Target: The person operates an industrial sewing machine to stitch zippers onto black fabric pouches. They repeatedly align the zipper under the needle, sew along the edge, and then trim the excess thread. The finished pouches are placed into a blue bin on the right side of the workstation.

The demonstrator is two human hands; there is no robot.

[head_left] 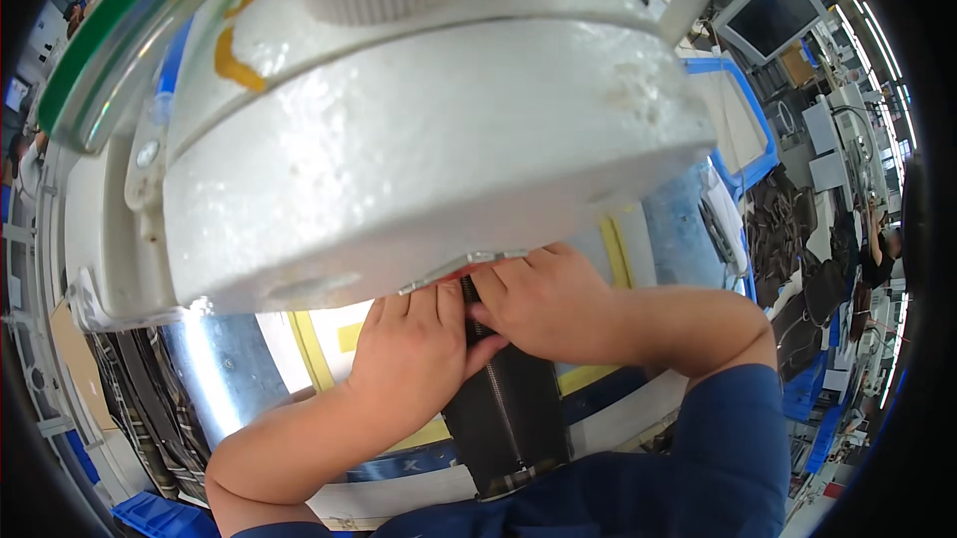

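Note:
A dark fabric piece with a zipper (513,423) runs from my lap up under the large white sewing machine head (429,159). My left hand (411,344) grips it on the left side of the zipper, thumb stretched across the cloth. On the other side my right hand (543,304) pinches the same piece close by, its fingers bent. Both hands' fingertips reach the machine's lower edge, beside a small red and metal part there. The needle area and the far end of the cloth are hidden behind the machine head.
Yellow tape strips (311,349) mark the white work surface. Dark and plaid fabric (150,408) hangs at the left above a blue crate (164,516). Piled dark pieces (783,224) lie at the right, near a blue-framed tray (733,114). A monitor (770,11) stands behind.

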